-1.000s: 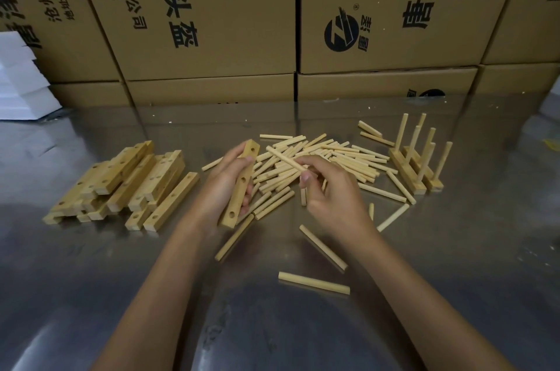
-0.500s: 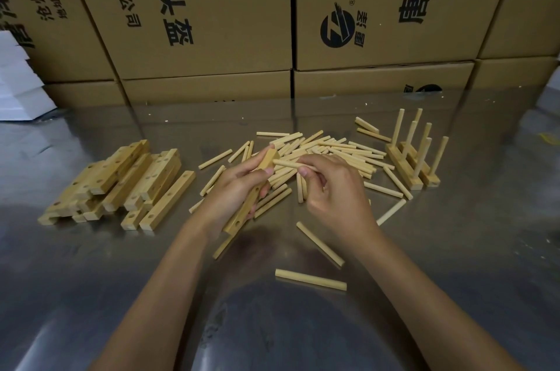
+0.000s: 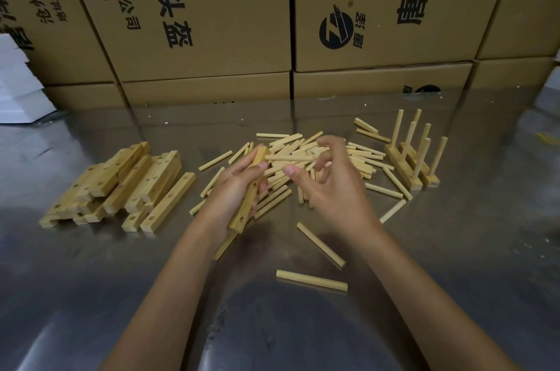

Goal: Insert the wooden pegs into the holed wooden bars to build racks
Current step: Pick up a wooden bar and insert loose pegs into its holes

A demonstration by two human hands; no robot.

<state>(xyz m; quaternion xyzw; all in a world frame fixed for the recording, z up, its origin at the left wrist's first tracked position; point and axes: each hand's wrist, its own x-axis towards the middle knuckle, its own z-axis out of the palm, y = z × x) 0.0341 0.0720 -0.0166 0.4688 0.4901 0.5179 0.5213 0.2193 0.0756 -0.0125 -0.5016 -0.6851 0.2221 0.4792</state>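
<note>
Bar (image 3: 249,193) in left hand (image 3: 235,188) runs lengthwise away, tilted rightward.

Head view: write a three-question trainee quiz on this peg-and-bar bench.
1. True or false: the left hand holds a holed bar.
2. Where do the finished racks stand: A, right of the loose peg pile; B, left of it; C, on the boxes?
3. Fill in: the spare holed bars lie stacked on the person's ____ side.

Key: 1 true; 2 A; 3 left.
</note>
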